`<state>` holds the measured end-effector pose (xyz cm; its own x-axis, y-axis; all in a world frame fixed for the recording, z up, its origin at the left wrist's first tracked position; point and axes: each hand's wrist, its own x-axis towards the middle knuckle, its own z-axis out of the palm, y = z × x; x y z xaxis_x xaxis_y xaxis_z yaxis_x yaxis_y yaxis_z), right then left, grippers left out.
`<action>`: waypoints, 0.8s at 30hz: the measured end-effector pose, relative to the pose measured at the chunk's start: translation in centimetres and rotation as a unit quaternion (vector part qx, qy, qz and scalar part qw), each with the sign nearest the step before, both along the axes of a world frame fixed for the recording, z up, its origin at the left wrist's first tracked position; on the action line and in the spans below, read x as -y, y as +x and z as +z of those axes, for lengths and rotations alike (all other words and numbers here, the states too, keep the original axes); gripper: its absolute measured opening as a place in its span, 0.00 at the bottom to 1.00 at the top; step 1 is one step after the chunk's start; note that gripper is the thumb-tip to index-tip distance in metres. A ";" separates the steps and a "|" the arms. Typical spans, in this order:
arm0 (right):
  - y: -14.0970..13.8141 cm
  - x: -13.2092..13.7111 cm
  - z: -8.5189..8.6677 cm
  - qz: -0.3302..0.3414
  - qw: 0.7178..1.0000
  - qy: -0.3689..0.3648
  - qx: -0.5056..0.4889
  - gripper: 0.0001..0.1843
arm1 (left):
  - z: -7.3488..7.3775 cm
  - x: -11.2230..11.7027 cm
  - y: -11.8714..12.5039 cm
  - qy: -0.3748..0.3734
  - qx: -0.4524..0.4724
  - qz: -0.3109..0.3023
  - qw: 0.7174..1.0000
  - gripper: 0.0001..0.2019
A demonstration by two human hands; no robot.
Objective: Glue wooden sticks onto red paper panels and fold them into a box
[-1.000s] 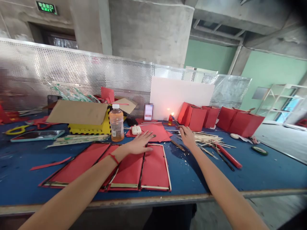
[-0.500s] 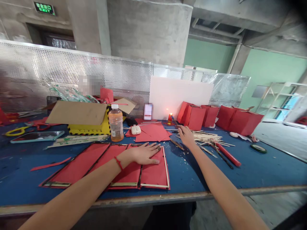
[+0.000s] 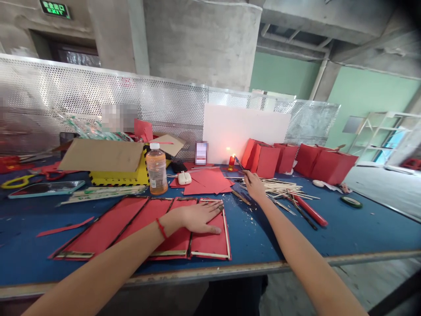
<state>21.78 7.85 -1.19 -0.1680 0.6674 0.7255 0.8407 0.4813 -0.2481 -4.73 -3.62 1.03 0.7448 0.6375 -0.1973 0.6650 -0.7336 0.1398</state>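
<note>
Well, in the head view, the left hand point(image 3: 199, 218) lay open and flat, fingers spread, resting on red paper panels edged with thin wooden strips point(image 3: 210, 240) on the blue-topped bench point(image 3: 368, 230). The right hand point(image 3: 254, 186) was curled in a pinch around a slim dark stick point(image 3: 240, 163), its tip just beside a small lit red candle point(image 3: 231, 163), with loose pale wooden sticks point(image 3: 283, 187) nearby.

Left hand point(image 3: 199, 218) slid back toward the person, across red paper panel point(image 3: 210, 242)
</note>
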 end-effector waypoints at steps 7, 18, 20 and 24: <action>0.1 -0.3 -0.1 -0.012 1.000 -0.015 0.018 0.20 | 0.3 0.2 -0.1 0.007 0.009 0.002 1.000 0.45; -0.1 0.2 0.1 -0.064 0.996 -0.055 0.027 0.20 | 0.7 0.5 0.0 0.014 -0.004 0.001 1.000 0.46; -0.2 0.2 0.2 -0.063 0.996 -0.054 0.024 0.20 | 0.6 0.4 -0.1 0.016 0.002 -0.002 1.000 0.46; -0.1 0.2 0.2 -0.058 0.997 -0.055 0.021 0.20 | 0.6 0.3 -0.1 0.025 0.006 -0.008 1.000 0.45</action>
